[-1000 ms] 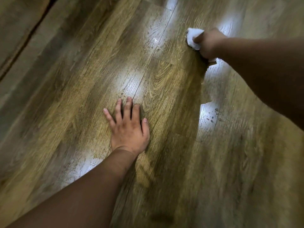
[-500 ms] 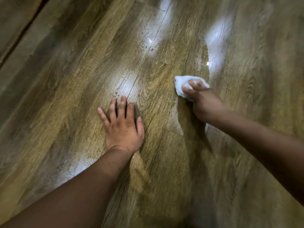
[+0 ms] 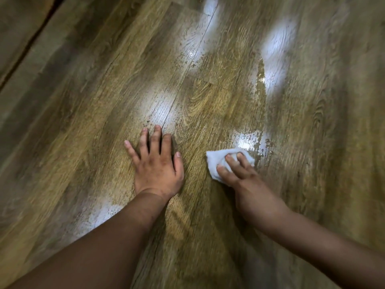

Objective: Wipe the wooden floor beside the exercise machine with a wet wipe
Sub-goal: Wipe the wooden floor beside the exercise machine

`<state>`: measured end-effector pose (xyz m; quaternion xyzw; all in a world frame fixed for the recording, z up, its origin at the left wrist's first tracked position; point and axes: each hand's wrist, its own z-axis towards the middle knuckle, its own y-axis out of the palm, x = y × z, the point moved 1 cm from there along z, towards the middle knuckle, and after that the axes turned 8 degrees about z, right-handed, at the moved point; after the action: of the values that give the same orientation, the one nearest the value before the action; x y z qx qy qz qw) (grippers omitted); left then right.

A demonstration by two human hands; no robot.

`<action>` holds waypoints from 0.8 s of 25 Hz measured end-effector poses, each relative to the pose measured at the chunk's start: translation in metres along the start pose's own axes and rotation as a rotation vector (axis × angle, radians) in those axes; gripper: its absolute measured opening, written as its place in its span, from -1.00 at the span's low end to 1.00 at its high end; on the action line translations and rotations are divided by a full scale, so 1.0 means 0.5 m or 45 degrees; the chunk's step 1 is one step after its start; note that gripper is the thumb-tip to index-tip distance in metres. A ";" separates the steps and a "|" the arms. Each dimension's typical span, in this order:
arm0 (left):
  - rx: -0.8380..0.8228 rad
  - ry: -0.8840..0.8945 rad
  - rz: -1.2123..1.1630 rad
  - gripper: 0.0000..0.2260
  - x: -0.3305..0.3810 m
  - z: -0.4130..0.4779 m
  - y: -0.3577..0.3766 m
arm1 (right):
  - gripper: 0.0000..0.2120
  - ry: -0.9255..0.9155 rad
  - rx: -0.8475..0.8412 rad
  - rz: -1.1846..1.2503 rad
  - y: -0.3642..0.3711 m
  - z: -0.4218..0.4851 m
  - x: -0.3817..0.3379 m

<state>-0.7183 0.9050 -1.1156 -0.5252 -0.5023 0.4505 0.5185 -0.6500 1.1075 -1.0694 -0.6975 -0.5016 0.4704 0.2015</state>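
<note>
White and bunched, the wet wipe point(image 3: 224, 161) sits pressed on the wooden floor point(image 3: 208, 97) under the right hand point(image 3: 248, 184), whose fingers point(image 3: 233, 161) curl over it and grip it against the boards. Over the past second this hand has drawn the wipe from the far end of the plank back toward the person, so it now lies just beside the left hand point(image 3: 156, 165). That left hand has stayed planted, palm down, fingers spread flat and holding nothing, apparently bracing the body. Behind the wipe a glossy wet streak point(image 3: 261, 84) runs away up the plank, with beaded droplets point(image 3: 262, 149) at its near end, which suggests one full pull stroke has just been finished. The boards to the right of the streak look duller and are likely still to be done. No exercise machine shows in the view, so how much floor beside it remains cannot be told.
</note>
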 end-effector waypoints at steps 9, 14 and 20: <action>-0.005 0.022 -0.012 -0.51 0.001 0.000 0.000 | -0.36 0.186 0.258 -0.222 -0.201 0.234 0.171; 0.006 0.027 -0.022 -0.51 -0.001 -0.003 0.001 | -0.38 0.261 0.483 -0.095 -0.227 0.276 0.184; -0.060 0.001 0.006 -0.44 0.004 -0.003 -0.010 | -0.40 -0.259 0.300 -0.117 0.005 -0.013 0.128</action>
<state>-0.7169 0.9065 -1.1105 -0.5386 -0.5113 0.4396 0.5053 -0.6397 1.1645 -1.0972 -0.5941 -0.4920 0.5846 0.2515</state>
